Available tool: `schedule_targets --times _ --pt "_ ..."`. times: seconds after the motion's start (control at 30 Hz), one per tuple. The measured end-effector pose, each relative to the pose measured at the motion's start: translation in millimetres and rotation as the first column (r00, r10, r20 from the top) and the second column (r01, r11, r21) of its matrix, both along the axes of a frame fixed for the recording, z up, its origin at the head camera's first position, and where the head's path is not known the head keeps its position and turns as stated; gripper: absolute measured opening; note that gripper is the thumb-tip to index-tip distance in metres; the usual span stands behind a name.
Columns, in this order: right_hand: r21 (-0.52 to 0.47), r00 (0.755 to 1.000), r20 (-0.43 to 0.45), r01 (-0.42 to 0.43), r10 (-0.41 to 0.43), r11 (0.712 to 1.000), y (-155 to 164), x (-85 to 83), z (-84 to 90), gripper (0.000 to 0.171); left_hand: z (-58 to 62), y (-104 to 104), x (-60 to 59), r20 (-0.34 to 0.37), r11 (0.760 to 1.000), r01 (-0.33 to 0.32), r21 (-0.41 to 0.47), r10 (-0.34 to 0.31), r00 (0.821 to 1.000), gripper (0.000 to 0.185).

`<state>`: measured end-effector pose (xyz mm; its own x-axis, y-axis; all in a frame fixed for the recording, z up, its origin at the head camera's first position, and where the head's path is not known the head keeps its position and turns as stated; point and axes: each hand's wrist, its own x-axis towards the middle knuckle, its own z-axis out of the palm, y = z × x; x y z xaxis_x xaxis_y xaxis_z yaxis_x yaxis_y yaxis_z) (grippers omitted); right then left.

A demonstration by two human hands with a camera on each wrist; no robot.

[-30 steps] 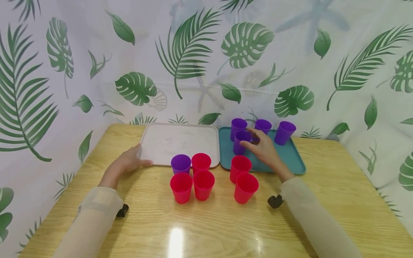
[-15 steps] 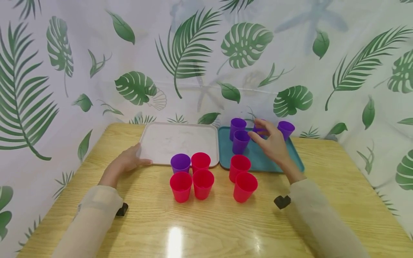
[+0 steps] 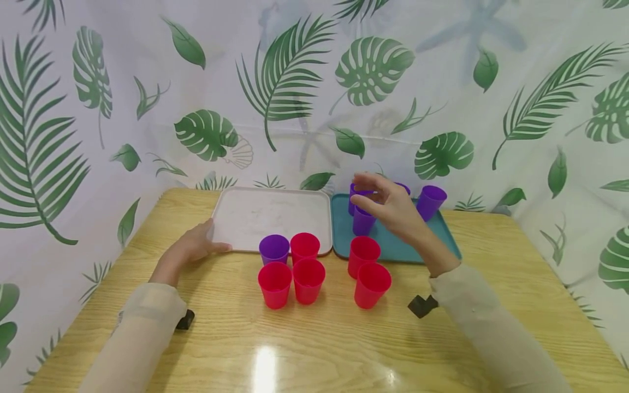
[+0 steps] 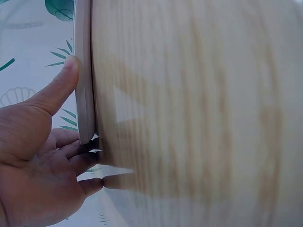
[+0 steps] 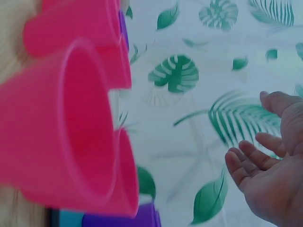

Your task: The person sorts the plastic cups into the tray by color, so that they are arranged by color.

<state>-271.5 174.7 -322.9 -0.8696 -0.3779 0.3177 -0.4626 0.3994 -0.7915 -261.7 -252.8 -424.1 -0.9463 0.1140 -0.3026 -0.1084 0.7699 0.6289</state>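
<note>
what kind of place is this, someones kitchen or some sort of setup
Likely a staged tabletop setup, not a kitchen: a leaf-print cloth backdrop closes in a wooden table that holds only a white tray, a teal tray and plain plastic cups.

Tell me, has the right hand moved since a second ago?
Yes. The right hand has lifted and drifted left over the teal tray; it now hovers empty above the purple cups.
</note>
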Motion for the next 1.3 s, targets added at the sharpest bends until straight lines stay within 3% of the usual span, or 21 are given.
schedule_targets --times 0.27,0.53,0.83,1.03,1.17,1.3 --pt "0.044 0.993 0.011 -0.12 0.119 0.992 -33.4 12.0 11.1 0.052 1.3 -0.4 0.4 -0.004 1.0 0.004 -0.009 -0.004 1.0 0.104" --pt "0.119 0.98 0.035 -0.198 0.195 0.973 -61.3 20.1 11.0 0.053 1.7 0.6 -1.3 -0.014 1.0 0.013 -0.008 -0.013 1.0 0.105" --pt "0.189 0.966 0.078 -0.257 0.246 0.948 -86.8 13.8 -7.7 0.056 1.7 0.5 -0.7 -0.029 0.999 0.029 -0.016 -0.029 0.999 0.105" --pt "0.3 0.95 0.105 -0.311 0.293 0.902 -101.9 9.1 -20.5 0.059 -0.9 -1.7 -1.7 -0.021 1.0 0.012 0.012 -0.012 1.0 0.107" --pt "0.354 0.945 0.176 -0.323 0.277 0.878 -106.7 9.6 -29.1 0.062 -1.2 -0.8 -1.0 -0.022 1.0 0.012 0.009 -0.012 1.0 0.106" --pt "0.394 0.94 0.194 -0.337 0.282 0.855 -110.7 9.3 -37.7 0.064 -2.0 -1.2 -0.6 -0.018 1.0 0.008 0.005 -0.008 1.0 0.105"
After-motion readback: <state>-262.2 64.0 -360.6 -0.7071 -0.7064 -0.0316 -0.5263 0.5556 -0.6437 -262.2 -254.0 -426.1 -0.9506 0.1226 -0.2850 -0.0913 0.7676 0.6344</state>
